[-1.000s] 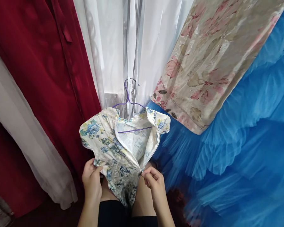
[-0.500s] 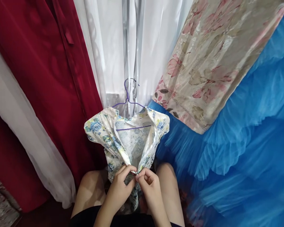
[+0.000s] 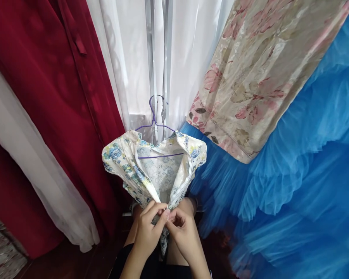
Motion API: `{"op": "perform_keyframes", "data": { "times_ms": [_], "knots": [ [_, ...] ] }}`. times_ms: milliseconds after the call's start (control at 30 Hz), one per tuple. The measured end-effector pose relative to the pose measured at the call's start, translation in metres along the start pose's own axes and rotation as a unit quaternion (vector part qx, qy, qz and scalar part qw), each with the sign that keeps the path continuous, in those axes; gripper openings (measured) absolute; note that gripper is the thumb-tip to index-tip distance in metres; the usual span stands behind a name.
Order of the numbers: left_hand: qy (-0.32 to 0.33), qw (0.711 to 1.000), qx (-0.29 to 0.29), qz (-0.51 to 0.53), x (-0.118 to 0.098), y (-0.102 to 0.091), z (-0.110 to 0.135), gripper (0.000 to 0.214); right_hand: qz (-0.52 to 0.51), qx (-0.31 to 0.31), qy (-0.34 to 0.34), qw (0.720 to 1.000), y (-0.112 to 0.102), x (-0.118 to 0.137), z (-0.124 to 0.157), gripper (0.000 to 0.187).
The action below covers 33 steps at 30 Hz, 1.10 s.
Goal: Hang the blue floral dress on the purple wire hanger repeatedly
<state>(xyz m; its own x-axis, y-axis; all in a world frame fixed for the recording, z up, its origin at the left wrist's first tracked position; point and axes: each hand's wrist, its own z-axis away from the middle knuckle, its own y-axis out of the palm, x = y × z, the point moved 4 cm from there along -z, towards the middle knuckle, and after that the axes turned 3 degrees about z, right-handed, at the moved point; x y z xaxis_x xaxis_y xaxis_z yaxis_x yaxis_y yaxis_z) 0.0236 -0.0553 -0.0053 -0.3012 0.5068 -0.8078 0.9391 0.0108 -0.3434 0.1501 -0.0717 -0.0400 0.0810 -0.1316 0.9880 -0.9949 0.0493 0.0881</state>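
Note:
A white dress (image 3: 116, 155) with blue and yellow flowers is on a purple wire hanger (image 3: 153, 116). Its zipper opening is spread into a V, and the zipper edge (image 3: 182, 185) shows on the right side. Where the V closes, my left hand (image 3: 152, 223) pinches the fabric with thumb and forefinger. Close against it, my right hand (image 3: 180, 228) is closed in a pinch at the same spot of the zipper. A small metal bit shows between the fingertips, perhaps the zipper pull. The lower dress hangs down behind my hands, mostly hidden.
Dark red cloth (image 3: 61, 97) and white fabric (image 3: 133, 58) with grey ribbons hang behind. At the right are a beige floral garment (image 3: 244, 89) and blue ruffled tulle (image 3: 302, 186). My legs (image 3: 176, 250) are below the dress.
My legs have drawn closer together beneath the dress. The dress and hanger have shifted slightly left in view. Both hands still pinch at the bottom of the V.

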Motion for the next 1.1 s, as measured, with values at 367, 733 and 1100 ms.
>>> {"op": "perform_keyframes", "data": {
  "times_ms": [367,733,1100],
  "knots": [
    [0.041,0.987,-0.153,-0.009,-0.003,0.007,0.004,0.017,-0.032,0.022,0.02,0.999,-0.008,-0.004,0.002,0.029],
    [0.251,0.912,-0.288,-0.15,-0.09,-0.062,-0.13,0.008,0.041,-0.012,0.016,0.999,-0.015,-0.009,0.034,0.034],
    [0.262,0.951,-0.13,-0.095,-0.101,-0.082,-0.157,0.012,0.107,-0.006,-0.009,0.994,-0.027,-0.007,0.027,0.024]
  ]
}}
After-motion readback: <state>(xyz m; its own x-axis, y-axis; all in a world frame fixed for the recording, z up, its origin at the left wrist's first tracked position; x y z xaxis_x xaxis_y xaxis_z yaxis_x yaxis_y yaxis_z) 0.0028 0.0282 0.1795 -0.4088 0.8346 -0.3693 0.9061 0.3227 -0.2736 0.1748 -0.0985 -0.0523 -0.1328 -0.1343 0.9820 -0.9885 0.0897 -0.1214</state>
